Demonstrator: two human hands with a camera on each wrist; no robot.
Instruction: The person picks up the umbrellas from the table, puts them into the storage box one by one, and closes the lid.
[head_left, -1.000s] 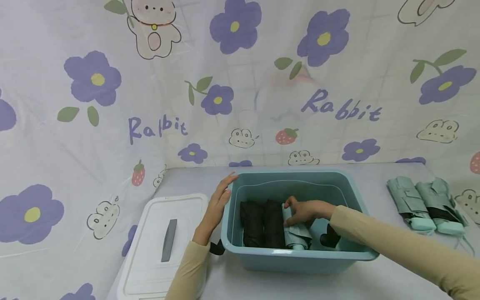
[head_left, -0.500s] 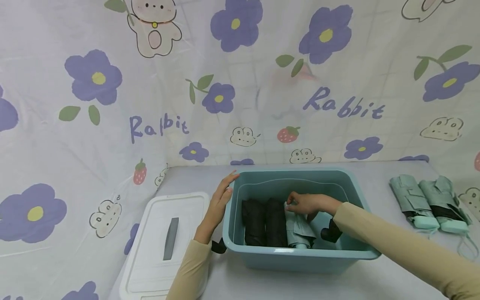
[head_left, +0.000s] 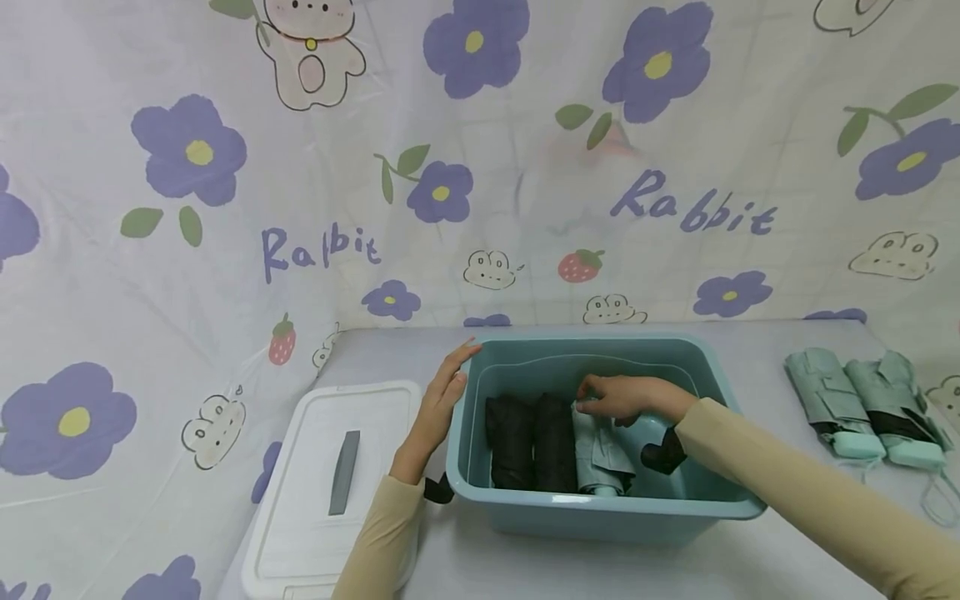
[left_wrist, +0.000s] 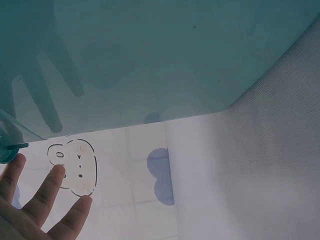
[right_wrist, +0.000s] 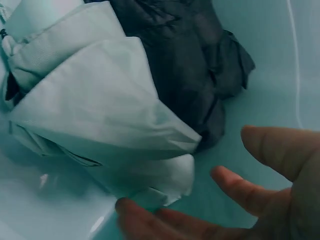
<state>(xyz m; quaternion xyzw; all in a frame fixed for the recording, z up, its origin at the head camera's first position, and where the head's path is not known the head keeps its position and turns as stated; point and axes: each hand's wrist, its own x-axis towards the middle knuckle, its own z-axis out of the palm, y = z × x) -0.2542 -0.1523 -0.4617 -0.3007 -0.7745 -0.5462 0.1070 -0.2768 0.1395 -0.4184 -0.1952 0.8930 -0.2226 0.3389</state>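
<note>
A teal plastic bin (head_left: 600,525) stands before me. My left hand (head_left: 435,410) rests at its left rim, fingers extended; in the left wrist view the spread fingers (left_wrist: 45,197) show beyond the bin's wall. Inside lie two black folded umbrellas (head_left: 512,446) side by side, with one pale green folded umbrella (head_left: 602,458) against their right side. Over that umbrella's far end is my right hand (head_left: 626,398). The right wrist view shows its fingers and thumb (right_wrist: 265,145) parted beside the loose end of the green cloth (right_wrist: 95,100), not closed round it.
A white lid (head_left: 300,500) with a grey handle (head_left: 344,473) lies left of the bin. Two more pale green folded umbrellas (head_left: 828,400) lie on the table at the right, with wrist cords. A flower-printed cloth (head_left: 420,108) hangs behind.
My right hand has let go of the pale green umbrella and drawn back slightly up and away. The umbrella lies in the bin. My left hand has stayed at the rim.
</note>
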